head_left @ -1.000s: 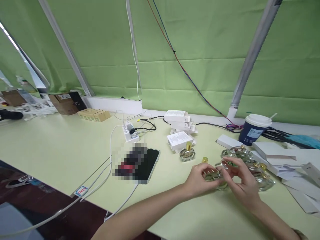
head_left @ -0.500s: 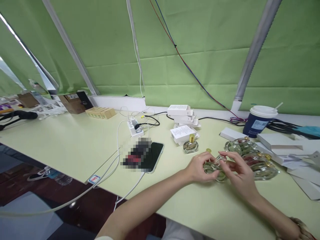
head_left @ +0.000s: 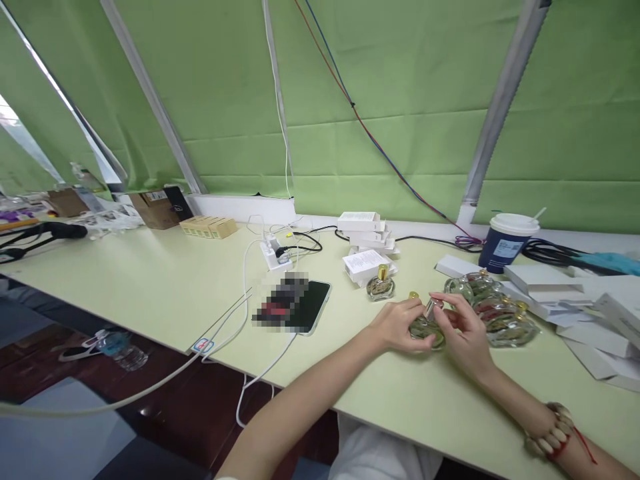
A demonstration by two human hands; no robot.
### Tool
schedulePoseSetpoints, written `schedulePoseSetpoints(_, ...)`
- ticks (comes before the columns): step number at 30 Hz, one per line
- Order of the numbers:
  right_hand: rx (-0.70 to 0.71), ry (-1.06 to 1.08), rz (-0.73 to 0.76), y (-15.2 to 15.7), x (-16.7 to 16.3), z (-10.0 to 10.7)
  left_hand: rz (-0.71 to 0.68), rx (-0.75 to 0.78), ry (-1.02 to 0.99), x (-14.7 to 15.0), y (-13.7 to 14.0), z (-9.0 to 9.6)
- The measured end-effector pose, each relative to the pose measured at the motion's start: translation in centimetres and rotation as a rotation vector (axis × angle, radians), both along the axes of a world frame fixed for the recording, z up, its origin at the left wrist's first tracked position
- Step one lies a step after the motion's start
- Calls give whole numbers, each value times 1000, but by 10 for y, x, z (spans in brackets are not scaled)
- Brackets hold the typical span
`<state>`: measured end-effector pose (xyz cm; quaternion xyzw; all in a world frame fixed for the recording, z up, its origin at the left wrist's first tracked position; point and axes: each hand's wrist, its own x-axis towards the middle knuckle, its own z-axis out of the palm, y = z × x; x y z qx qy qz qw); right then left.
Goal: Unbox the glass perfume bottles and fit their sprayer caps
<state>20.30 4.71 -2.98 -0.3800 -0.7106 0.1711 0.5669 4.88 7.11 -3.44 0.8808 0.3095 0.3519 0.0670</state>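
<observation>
My left hand (head_left: 400,327) is closed around a small glass perfume bottle (head_left: 426,333) low over the table, its fingers hiding part of it. Just above the bottle, my right hand (head_left: 463,327) pinches a small shiny clear cap (head_left: 433,307) between thumb and fingers. Whether the cap touches the bottle's neck I cannot tell. Behind my left fingers shows a gold top (head_left: 413,295). One gold-topped bottle (head_left: 381,287) stands farther back. Right of my right hand, several similar glass bottles (head_left: 510,328) are bunched together, some lying down.
White boxes (head_left: 369,265) are stacked behind the lone bottle. Opened white cartons (head_left: 590,340) and a lidded blue cup (head_left: 507,250) occupy the right side. A phone (head_left: 315,307), power strip (head_left: 274,255) and white cable (head_left: 245,300) lie left. Tan boxes (head_left: 209,227) stand farther off.
The view has shifted slightly. Both hands stay at the same bottle; my right fingers have moved slightly over the cap, which now stands more upright.
</observation>
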Motion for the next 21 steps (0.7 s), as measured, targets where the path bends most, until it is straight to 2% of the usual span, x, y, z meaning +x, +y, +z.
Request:
schedulePoseSetpoints(6, -21, 57, -23, -1, -2, -1, 24, 10, 18, 2, -2, 3)
schedulePoseSetpoints(14, 25, 4, -28, -1, -2, 2, -2, -109, -25, 3, 0, 1)
schedulePoseSetpoints(21, -31, 59, 7, -2, -1, 4, 12, -68, -72, 3, 0, 2)
